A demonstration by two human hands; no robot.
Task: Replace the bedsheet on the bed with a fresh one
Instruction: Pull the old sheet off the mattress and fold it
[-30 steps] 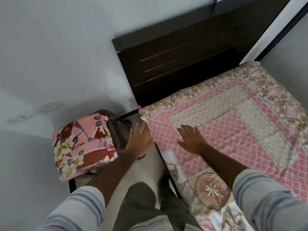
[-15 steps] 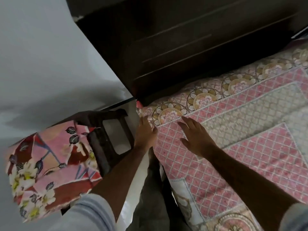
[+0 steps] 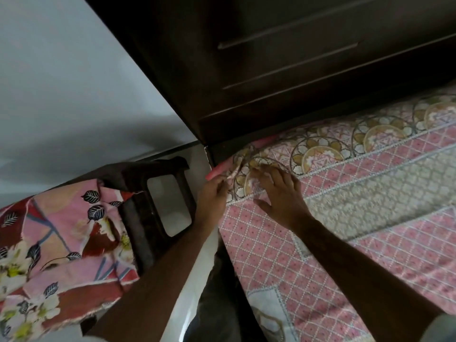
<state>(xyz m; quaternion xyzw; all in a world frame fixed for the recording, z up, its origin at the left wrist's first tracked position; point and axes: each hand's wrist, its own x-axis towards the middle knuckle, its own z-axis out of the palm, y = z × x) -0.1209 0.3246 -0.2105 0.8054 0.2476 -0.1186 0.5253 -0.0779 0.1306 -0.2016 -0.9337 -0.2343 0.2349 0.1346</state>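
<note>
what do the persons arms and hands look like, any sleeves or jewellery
Both forearms are bare. The left hand and right hand show no rings, watch or gloves. A pale grey sleeve edge shows at the right arm's frame corner; the left arm's sleeve is barely in view.

Bedsheet (image 3: 320,230): pink lattice ground, grey-beige panels, gold-and-pink medallion border. Headboard (image 3: 271,58): dark brown. Folded cloth (image 3: 56,243) on dark stool (image 3: 148,193): pink, maroon, white-yellow flowers, navy leaves. Wall (image 3: 61,82): pale grey.
</note>
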